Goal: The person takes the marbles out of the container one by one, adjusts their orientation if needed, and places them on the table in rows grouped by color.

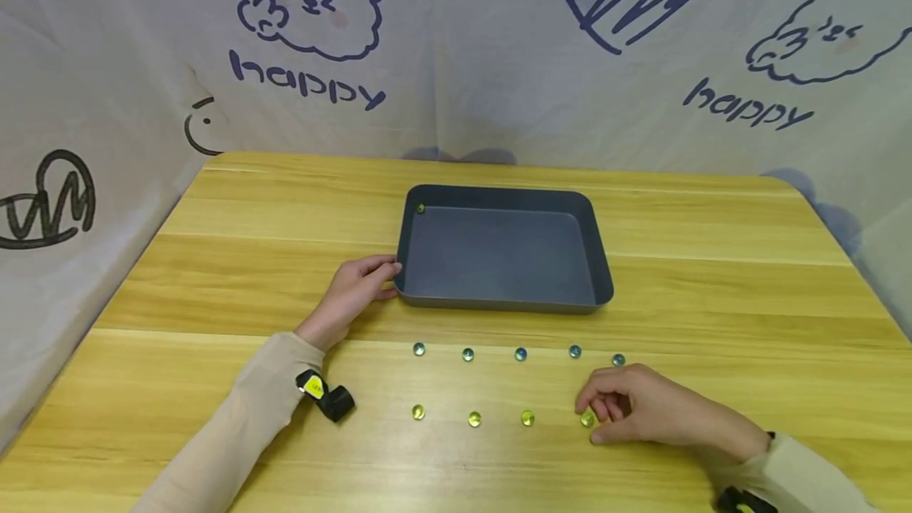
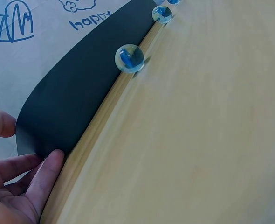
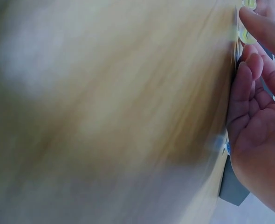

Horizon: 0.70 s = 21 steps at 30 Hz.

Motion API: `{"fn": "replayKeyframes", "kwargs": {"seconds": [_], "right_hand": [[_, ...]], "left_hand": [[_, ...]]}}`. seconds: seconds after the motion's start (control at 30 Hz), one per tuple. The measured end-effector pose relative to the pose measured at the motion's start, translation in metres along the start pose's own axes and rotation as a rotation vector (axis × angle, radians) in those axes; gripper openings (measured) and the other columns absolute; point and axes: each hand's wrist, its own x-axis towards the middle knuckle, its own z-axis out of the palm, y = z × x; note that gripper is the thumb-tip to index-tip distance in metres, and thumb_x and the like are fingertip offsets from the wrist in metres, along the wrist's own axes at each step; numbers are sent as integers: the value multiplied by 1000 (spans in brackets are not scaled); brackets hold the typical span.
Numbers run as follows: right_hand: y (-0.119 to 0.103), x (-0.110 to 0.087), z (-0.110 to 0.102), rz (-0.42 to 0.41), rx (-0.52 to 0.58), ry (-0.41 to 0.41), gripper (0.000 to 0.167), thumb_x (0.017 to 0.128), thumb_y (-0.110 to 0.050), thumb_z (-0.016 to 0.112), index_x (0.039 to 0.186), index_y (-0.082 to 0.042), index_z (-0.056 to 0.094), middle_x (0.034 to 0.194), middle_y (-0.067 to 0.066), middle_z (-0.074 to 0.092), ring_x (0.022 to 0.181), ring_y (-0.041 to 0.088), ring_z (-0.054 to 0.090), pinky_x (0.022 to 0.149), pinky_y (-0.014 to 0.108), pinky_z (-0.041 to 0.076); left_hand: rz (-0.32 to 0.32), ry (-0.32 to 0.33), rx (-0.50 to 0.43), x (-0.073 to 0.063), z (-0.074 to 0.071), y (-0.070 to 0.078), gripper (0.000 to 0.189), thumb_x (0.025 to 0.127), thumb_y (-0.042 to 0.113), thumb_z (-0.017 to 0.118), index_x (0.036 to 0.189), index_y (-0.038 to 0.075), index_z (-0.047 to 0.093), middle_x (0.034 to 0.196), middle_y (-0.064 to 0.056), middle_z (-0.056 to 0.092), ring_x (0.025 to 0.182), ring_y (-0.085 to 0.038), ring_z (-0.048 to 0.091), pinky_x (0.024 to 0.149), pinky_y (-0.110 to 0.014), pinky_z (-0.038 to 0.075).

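My left hand (image 1: 352, 291) grips the near left corner of a dark grey rectangular tray (image 1: 499, 303), its thumb against the rim. In the left wrist view, its fingertips (image 2: 51, 170) touch the tray's wall. One yellow-green marble (image 1: 420, 209) lies inside the tray's far left corner. My right hand (image 1: 648, 410) has its thumb and forefinger around a yellow-green glass marble (image 1: 587, 419) at table level, the other fingers curled in. The right wrist view shows this hand (image 3: 263, 116) edge-on, partly covering marbles.
A row of several blue-swirled marbles, including a blue marble (image 1: 521, 355), lies before the tray. Nearer me is a row of yellow-green marbles, with one yellow-green marble (image 1: 474, 419) mid-row. A white curtain (image 1: 456, 62) with drawings hangs behind the wooden table (image 1: 235, 260).
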Motion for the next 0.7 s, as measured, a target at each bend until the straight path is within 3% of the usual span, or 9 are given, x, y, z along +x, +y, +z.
{"fn": "replayKeyframes", "kwargs": {"seconds": [0.2,0.5,0.7], "right_hand": [[1,0,0,-9,0,0,15,87,-14,73,102,-14,69,79,-8,56,64,2,47,51,18,45],[4,1,1,-92,2,-1,16,86,-12,74,101,-12,73,80,-5,59,65,2,50,51,18,48],[4,1,2,-77,12,0,16,85,-12,75,101,-11,74,80,-4,59,65,2,50,50,18,47]], "left_hand": [[-2,0,-1,0,0,0,44,100,17,51,135,-9,50,137,-23,49,116,-32,56,90,-30,54],[-2,3,-2,0,-1,0,44,100,18,51,135,-8,50,138,-23,48,118,-32,55,91,-30,54],[4,1,-6,0,0,0,44,99,17,51,134,-8,51,137,-23,49,117,-32,56,90,-30,54]]}}
